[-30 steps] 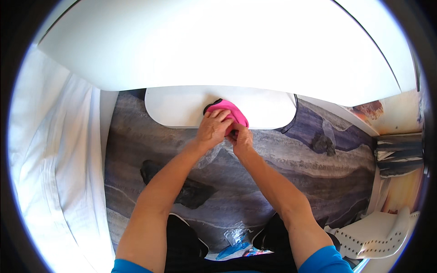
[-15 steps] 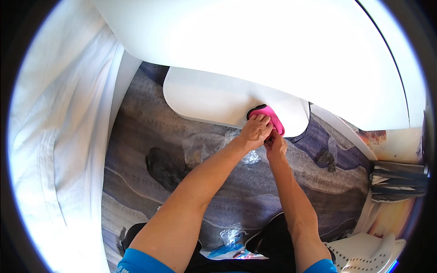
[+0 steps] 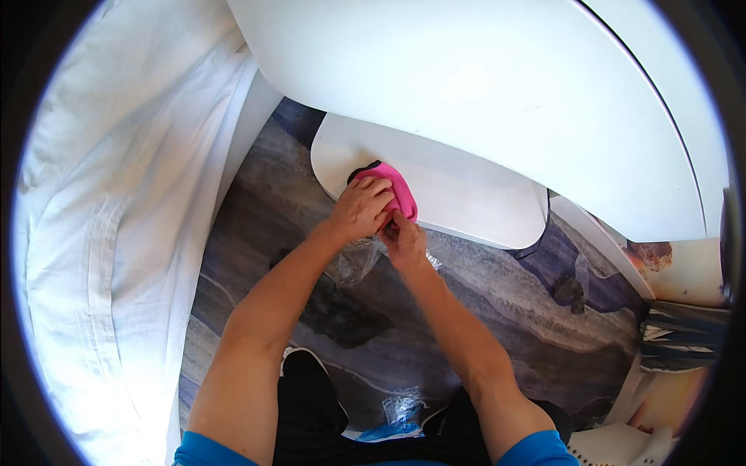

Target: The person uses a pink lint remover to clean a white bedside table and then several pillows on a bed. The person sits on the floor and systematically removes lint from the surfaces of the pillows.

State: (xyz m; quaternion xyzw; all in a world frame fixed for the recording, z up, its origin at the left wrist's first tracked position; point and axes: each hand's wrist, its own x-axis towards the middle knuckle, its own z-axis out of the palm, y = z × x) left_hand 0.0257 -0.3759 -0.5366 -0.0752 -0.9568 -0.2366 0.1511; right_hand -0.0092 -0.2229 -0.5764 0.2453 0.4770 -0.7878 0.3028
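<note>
A small pink, soft-looking piece with a black edge (image 3: pixel 401 191) is between my two hands, over the near left part of the low white shelf (image 3: pixel 466 198). My left hand (image 3: pixel 362 208) lies over its near left side with the fingers bent onto it. Pressed to its lower right corner are the fingertips of my right hand (image 3: pixel 406 239), pinching the edge. The two hands almost touch each other. My left hand hides part of the pink piece, so its exact kind cannot be made out.
Above the shelf spreads a large white tabletop (image 3: pixel 466 78). A white curtain (image 3: pixel 116 217) hangs at the left. On the patterned grey floor lie clear plastic wrap (image 3: pixel 357 262), a black bag (image 3: pixel 346 317) and a blue-and-clear packet (image 3: pixel 402 410). A white perforated chair (image 3: pixel 614 446) stands lower right.
Both hands have moved left along the shelf together with the pink piece. The view has also shifted a little. The hold on the piece looks much the same.
</note>
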